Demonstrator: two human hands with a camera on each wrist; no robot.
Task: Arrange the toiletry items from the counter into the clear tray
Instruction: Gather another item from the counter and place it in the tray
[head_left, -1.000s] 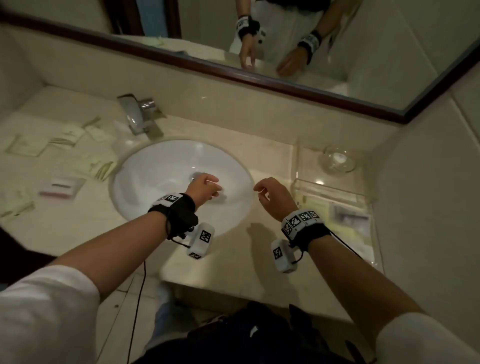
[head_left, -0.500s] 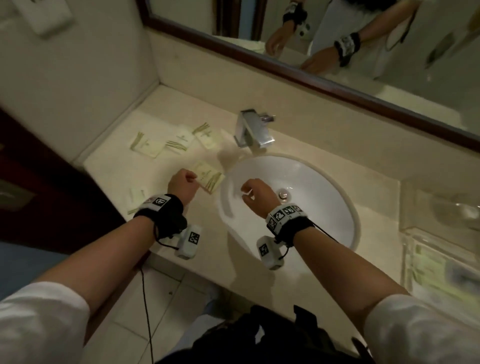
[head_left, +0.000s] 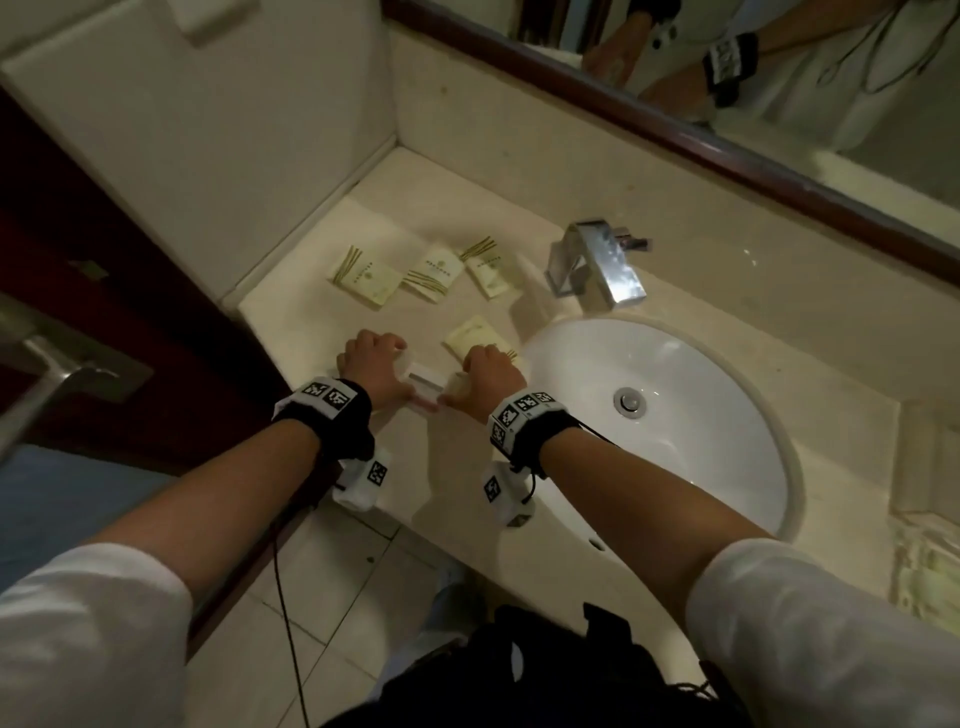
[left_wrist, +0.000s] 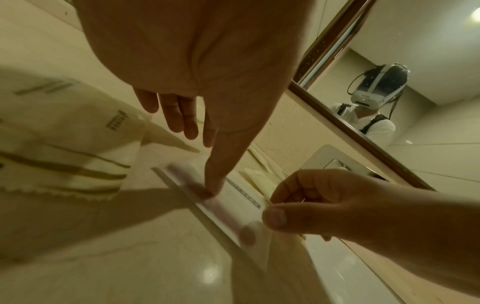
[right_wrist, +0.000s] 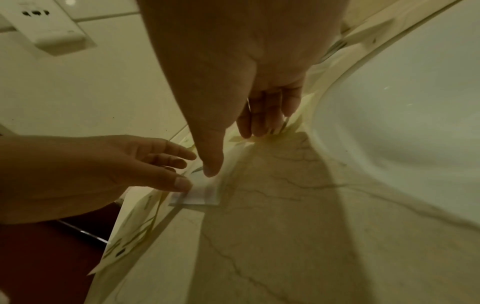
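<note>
A flat white packet (head_left: 423, 385) lies on the beige counter (head_left: 322, 332) left of the sink. My left hand (head_left: 371, 364) is on the packet's left end, thumb (left_wrist: 211, 185) pressing down and fingers straight. My right hand (head_left: 488, 374) is at the packet's right end, where thumb and curled index finger pinch its edge in the left wrist view. Its other fingers rest on a cream sachet (head_left: 472, 335). Three more cream sachets (head_left: 434, 275) lie further back. The clear tray (head_left: 924, 525) is at the far right edge of the head view, blurred.
A white basin (head_left: 675, 415) with a chrome tap (head_left: 597, 267) is sunk into the counter just right of my hands. A mirror (head_left: 727, 78) runs along the back wall, and a side wall closes the counter's left end. A dark door (head_left: 104, 312) stands at the left.
My head turned left. Both hands moved from over the basin to the counter left of it and came down on the white packet.
</note>
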